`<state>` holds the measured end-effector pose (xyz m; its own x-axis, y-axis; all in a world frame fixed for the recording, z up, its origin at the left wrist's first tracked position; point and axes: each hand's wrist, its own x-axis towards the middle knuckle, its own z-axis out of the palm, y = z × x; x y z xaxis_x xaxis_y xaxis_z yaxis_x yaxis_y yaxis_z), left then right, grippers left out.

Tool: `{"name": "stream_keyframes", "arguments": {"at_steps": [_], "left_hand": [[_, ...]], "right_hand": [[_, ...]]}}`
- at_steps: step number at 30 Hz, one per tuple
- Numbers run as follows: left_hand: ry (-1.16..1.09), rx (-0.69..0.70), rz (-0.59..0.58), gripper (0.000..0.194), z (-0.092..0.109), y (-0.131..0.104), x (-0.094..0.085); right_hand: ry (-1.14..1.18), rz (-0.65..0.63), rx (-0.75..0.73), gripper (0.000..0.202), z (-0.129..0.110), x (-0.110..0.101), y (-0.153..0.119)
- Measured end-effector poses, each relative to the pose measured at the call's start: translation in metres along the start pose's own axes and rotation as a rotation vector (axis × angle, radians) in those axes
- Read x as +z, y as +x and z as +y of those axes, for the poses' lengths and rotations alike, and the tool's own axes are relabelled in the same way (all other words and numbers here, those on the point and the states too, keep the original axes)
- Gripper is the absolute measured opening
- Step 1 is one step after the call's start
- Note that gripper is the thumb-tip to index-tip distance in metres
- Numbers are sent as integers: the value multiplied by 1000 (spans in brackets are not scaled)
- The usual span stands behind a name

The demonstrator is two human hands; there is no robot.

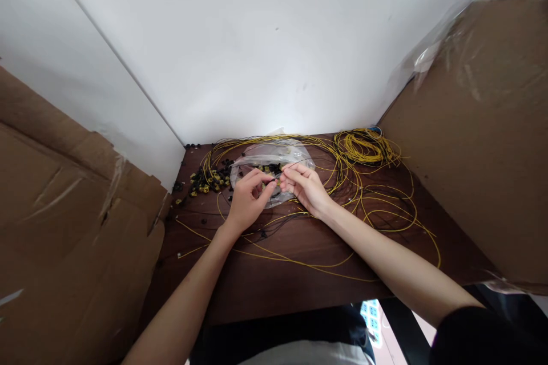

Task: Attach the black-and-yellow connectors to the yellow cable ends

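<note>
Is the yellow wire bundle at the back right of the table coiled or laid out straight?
Coiled: the yellow wire bundle lies in overlapping round loops, with a few strands straying from its edge.

Two bare hands are being held over one clear plastic bag (297, 151): one left hand (250, 199) and one right hand (309, 191). One tabletop (274, 291) is being flanked by two cardboard panels, one left panel (64, 234) and one right panel (479, 131). One coiled yellow bundle (359, 150) is being counted. Over a dozen small black-and-yellow parts (205, 181) are being overlapped, as are many loose wires (343, 174), both being left without exact counts.
</note>
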<state>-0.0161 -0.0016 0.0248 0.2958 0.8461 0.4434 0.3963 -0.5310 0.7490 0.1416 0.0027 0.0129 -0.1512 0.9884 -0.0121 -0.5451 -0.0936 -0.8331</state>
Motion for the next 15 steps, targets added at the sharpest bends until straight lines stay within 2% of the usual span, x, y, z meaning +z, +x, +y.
{"name": "stream_keyframes", "arguments": {"at_steps": [7, 15], "left_hand": [[4, 47, 4, 13, -4, -1, 1], [0, 7, 0, 15, -5, 0, 2]], "right_hand": [[-40, -38, -2, 19, 2, 2, -1], [-16, -11, 22, 20, 3, 2, 1]]}}
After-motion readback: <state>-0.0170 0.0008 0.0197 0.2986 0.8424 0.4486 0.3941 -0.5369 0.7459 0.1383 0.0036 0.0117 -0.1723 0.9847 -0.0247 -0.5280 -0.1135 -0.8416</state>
